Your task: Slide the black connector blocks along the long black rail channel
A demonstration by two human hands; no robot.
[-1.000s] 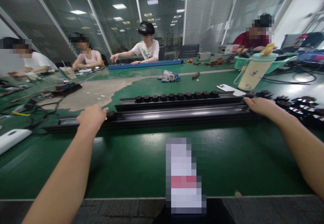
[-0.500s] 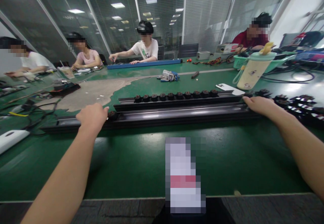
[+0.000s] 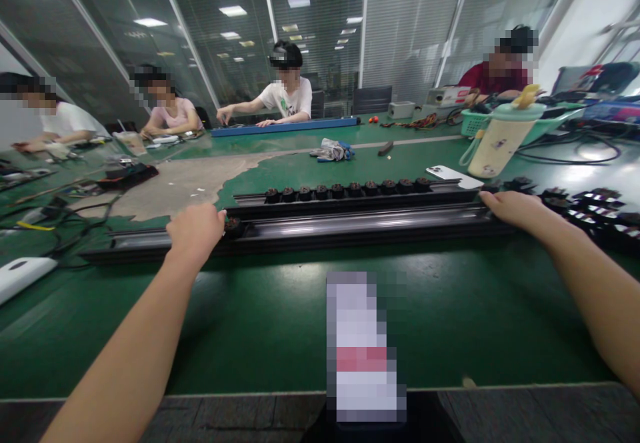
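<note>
A long black rail (image 3: 320, 224) with a shiny channel lies across the table before me. My left hand (image 3: 197, 233) is closed at its left part, fingers against a small round black part (image 3: 233, 227) sitting in the channel. The fingertips are partly hidden behind the hand. At the rail's right end my right hand (image 3: 510, 208) is closed on it, thumb on top; its other fingers are out of sight. Just behind lies a second black rail (image 3: 250, 199), along which several similar round black parts (image 3: 337, 191) stand in a row.
More black parts (image 3: 595, 206) are heaped at the right, near a white phone (image 3: 455, 177) and a cream bottle (image 3: 503, 139). Gloves (image 3: 333, 150) lie beyond the rails. Cables (image 3: 95, 216) and a white device (image 3: 25, 277) are at left. Several people sit around the table.
My left hand has slid a little to the right along the rail, and the round black part has moved right with it. My right hand has stayed in place.
</note>
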